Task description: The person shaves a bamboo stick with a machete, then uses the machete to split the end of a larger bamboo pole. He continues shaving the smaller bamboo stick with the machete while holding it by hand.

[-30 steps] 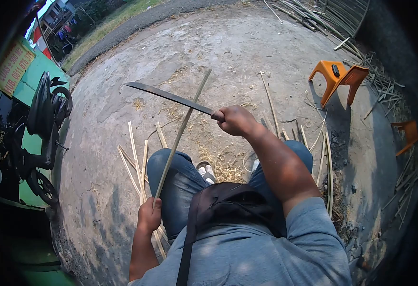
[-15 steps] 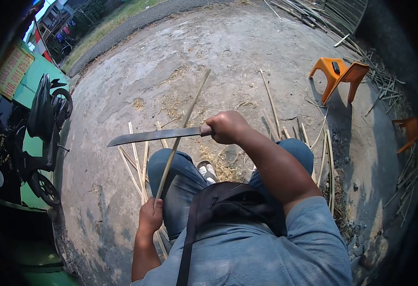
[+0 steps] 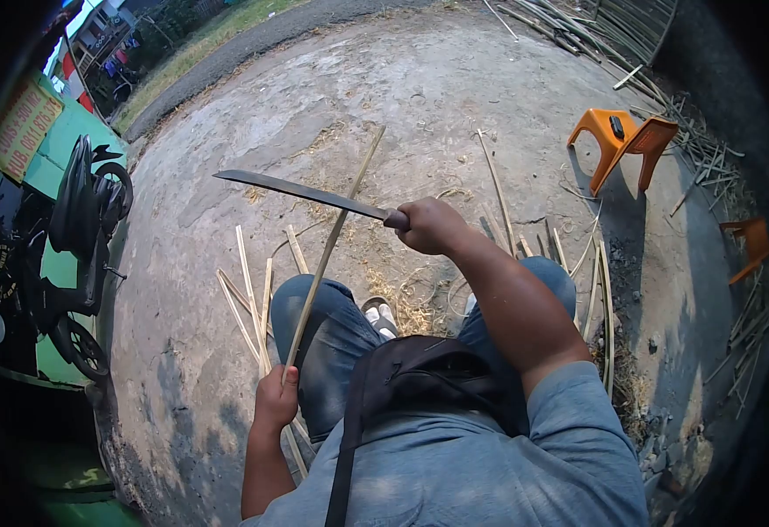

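A long, thin strip of bamboo or wood [image 3: 316,283] slants up and away over my left knee. Its near end is in my closed left hand [image 3: 276,400], thumb pressed along it. My right hand [image 3: 433,227] is wrapped round the handle of a long knife [image 3: 301,191]. The dark blade points to the left and crosses the strip in its upper part, its tip a little higher than the handle. Whether the edge touches the strip I cannot tell.
Several strips [image 3: 244,263] lean beside my left leg, others [image 3: 607,307] at the right. Shavings [image 3: 411,314] lie between my feet. An orange chair [image 3: 608,140] with a dark object on it stands at the right. At the left are a motorbike [image 3: 82,211] and a green wall [image 3: 60,127].
My right hand has moved slightly up and to the right. The knife has turned so its tip is higher, and the blade crosses the strip farther up. My left hand has barely moved.
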`<state>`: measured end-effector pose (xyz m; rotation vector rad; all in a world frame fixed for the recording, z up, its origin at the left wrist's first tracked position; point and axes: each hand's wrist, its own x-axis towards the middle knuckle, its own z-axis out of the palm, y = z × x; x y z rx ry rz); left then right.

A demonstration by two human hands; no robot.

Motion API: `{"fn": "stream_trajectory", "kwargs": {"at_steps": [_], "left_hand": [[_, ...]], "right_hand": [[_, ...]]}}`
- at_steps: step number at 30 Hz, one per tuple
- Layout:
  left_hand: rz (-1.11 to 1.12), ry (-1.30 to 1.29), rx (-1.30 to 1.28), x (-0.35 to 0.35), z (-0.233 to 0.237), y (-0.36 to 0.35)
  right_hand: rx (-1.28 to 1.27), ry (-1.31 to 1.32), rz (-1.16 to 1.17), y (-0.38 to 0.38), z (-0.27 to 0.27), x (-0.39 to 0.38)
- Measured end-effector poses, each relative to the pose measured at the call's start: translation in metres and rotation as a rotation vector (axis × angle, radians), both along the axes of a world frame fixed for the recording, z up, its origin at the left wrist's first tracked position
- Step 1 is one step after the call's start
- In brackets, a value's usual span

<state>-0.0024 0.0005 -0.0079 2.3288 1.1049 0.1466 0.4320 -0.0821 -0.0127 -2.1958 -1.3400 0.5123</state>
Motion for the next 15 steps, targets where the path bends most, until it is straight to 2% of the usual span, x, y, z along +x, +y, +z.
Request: {"fn": "stream_trajectory", "kwargs": {"at_steps": [15], "left_hand": [[0.000, -0.017, -0.014, -0.002, -0.005, 0.001]], "right_hand": [[0.038, -0.018, 0.022, -0.002, 0.006, -0.007]]}}
